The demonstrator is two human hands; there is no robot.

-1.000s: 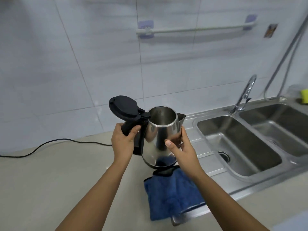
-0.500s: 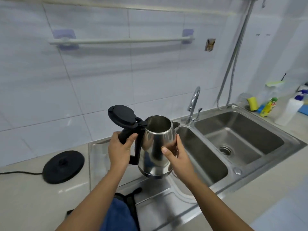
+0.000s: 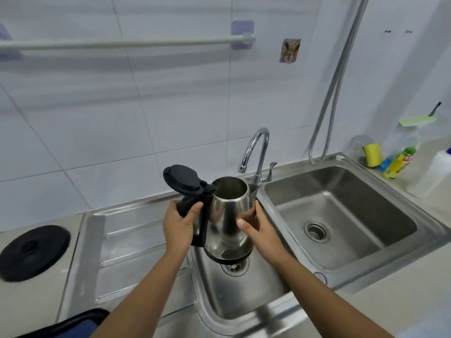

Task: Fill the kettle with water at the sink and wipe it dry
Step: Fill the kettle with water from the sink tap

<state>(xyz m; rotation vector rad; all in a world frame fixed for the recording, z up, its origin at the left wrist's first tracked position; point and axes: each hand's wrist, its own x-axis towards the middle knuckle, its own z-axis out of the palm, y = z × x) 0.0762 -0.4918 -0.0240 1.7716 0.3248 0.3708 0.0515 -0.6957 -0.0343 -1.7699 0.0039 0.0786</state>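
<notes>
I hold a steel kettle (image 3: 228, 215) upright in the air over the left basin of the steel sink (image 3: 258, 298). Its black lid (image 3: 181, 178) is flipped open to the left. My left hand (image 3: 178, 224) grips the black handle. My right hand (image 3: 256, 228) cups the kettle's right side. The chrome tap (image 3: 256, 150) stands just behind the kettle, its spout a little above and right of the kettle's mouth. No water runs. A blue cloth with a black edge (image 3: 80, 322) lies at the bottom left, partly hidden by my left arm.
The kettle's black base (image 3: 34, 252) sits on the counter at the left. The right basin (image 3: 341, 215) lies beyond the tap. A sponge, bottles and a white container (image 3: 395, 164) crowd the back right corner. A shower hose (image 3: 336, 76) hangs down the wall.
I have carried the kettle to the right, from above the blue cloth to over the left basin, below the tap. Both hands keep their hold.
</notes>
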